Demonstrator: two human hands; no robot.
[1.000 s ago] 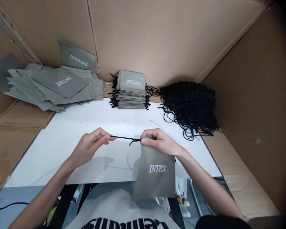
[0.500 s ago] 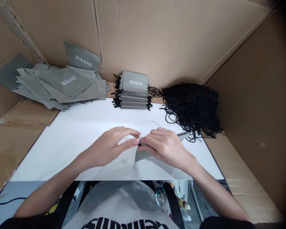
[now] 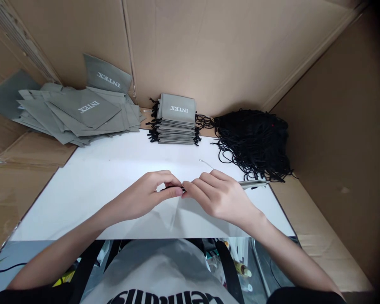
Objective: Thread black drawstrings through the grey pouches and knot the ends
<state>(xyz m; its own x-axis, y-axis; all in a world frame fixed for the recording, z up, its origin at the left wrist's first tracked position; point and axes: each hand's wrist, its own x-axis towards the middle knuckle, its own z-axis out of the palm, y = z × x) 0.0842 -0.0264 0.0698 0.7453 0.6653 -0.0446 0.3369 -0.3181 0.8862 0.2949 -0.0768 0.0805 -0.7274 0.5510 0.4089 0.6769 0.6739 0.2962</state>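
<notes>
Over the middle of the white table, my left hand [image 3: 147, 195] is closed in a pinch on a black cord [image 3: 171, 187]. Its fingertips meet those of my right hand [image 3: 220, 195], which is closed around a grey fabric pouch [image 3: 253, 184]. The pouch appears nearly edge-on, sticking out to the right past my knuckles; my fingers hide most of it. Just beyond my right hand a thin metal wire with a looped tip [image 3: 205, 163] shows; its other end is hidden.
Loose grey INTEX pouches [image 3: 82, 110] are heaped at the back left. A neat stack of corded pouches [image 3: 179, 112] stands at the back centre, beside a pile of black cords [image 3: 253, 139]. Cardboard walls [image 3: 228, 50] enclose the white tabletop [image 3: 91, 190].
My left fingers have closed on the black cord. The pouch in my right hand has turned from hanging below the fingers to nearly edge-on, reaching further right.
</notes>
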